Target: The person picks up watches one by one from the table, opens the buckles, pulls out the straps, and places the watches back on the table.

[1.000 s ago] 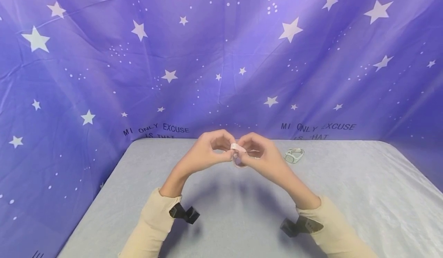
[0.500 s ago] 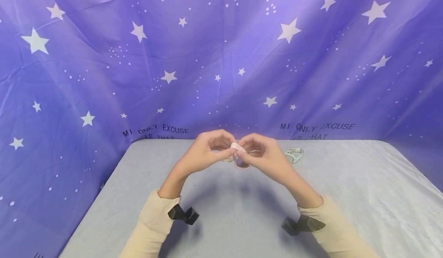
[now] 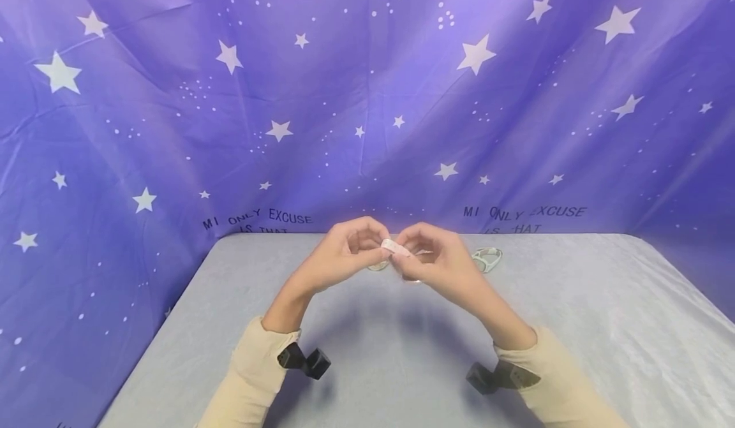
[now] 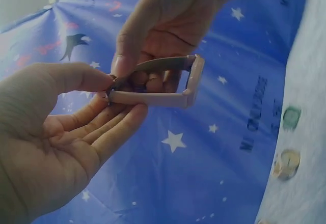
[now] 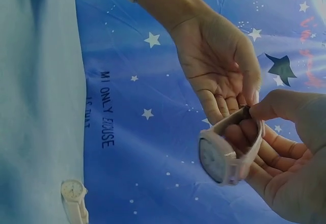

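Between both hands, raised over the table, is a pink wristwatch (image 5: 216, 159) with its strap bent into a loop. My left hand (image 3: 344, 252) pinches the strap's buckle end between thumb and fingers. My right hand (image 3: 439, 259) pinches the strap right beside it, its thumb on the inner side and fingers within the loop. In the left wrist view the watch's strap (image 4: 158, 99) runs away from the fingertips to the case, seen edge-on. The round dial shows in the right wrist view. From the head view only a short piece of strap (image 3: 396, 248) shows; the case is mostly hidden by the right hand.
A pale green watch (image 3: 488, 259) lies on the grey cloth-covered table (image 3: 379, 364) right of the hands. Another watch (image 3: 378, 266) lies partly hidden behind the left hand. A purple star-printed curtain (image 3: 321, 96) hangs behind the table.
The watch case, earlier visible hanging below the fingertips, has swung right behind the right hand. The watch behind the left hand has come into sight. Both hands keep their pinch; the head view tilts slightly up.
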`<control>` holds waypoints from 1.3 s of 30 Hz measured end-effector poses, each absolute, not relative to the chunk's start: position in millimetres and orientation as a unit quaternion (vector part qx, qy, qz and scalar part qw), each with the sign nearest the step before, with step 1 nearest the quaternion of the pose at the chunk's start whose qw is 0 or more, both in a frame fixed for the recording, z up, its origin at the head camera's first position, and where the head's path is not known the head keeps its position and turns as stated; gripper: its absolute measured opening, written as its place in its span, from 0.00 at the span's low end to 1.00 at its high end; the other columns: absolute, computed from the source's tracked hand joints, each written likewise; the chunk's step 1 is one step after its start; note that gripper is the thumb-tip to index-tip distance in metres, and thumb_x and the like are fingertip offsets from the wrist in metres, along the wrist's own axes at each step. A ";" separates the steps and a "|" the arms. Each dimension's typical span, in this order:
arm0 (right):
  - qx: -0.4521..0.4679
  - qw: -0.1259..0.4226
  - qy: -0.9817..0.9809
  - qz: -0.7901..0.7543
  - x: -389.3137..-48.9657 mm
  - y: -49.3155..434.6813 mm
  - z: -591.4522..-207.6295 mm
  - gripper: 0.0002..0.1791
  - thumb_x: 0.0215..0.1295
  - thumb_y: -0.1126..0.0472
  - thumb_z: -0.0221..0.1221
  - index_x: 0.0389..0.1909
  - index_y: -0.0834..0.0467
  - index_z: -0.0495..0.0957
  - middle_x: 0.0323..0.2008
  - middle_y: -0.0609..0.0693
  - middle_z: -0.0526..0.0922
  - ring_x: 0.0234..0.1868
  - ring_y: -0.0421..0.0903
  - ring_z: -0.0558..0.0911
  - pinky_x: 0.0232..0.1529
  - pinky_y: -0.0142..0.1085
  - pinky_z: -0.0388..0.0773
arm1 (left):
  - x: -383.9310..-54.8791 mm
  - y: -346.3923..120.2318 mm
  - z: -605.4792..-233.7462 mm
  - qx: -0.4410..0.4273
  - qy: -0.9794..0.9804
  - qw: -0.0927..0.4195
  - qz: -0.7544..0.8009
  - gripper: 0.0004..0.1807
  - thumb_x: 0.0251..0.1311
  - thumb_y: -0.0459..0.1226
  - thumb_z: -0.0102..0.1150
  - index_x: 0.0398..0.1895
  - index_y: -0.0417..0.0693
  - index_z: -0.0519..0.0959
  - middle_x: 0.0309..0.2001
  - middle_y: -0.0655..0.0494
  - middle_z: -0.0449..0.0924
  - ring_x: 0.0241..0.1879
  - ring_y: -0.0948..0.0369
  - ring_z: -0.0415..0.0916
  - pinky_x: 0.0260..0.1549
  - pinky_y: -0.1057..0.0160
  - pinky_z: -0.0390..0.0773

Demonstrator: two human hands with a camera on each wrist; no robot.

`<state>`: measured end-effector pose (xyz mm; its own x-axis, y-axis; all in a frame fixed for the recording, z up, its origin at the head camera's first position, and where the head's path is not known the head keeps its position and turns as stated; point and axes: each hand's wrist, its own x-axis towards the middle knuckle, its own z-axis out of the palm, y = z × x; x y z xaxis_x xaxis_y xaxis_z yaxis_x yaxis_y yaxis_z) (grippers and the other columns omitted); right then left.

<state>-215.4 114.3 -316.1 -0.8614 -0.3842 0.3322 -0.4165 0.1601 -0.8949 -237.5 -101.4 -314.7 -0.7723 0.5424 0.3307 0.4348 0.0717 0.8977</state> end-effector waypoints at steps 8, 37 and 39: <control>0.295 0.056 -0.783 0.544 -215.0 114.0 -315.0 0.11 0.60 0.68 0.69 0.43 0.57 0.84 0.33 0.51 0.89 0.35 0.44 0.88 0.40 0.40 0.88 | -227.7 -98.3 -310.5 0.326 0.797 -0.045 0.507 0.10 0.57 0.28 0.65 0.40 0.49 0.80 0.40 0.55 0.87 0.41 0.62 0.86 0.47 0.61 0.86; 0.277 0.027 -0.750 0.600 -218.4 117.9 -314.3 0.13 0.59 0.70 0.69 0.46 0.63 0.83 0.40 0.60 0.88 0.38 0.46 0.88 0.41 0.41 0.89 | -230.4 -97.6 -310.4 0.302 0.755 0.016 0.581 0.09 0.61 0.26 0.63 0.44 0.35 0.79 0.43 0.40 0.86 0.40 0.57 0.86 0.42 0.55 0.88; 0.275 0.017 -0.750 0.602 -218.2 118.9 -313.7 0.13 0.60 0.70 0.68 0.46 0.64 0.83 0.39 0.61 0.88 0.37 0.47 0.89 0.39 0.42 0.89 | -229.6 -97.2 -310.5 0.302 0.762 0.009 0.572 0.09 0.61 0.27 0.64 0.44 0.36 0.79 0.43 0.41 0.86 0.42 0.56 0.86 0.43 0.57 0.88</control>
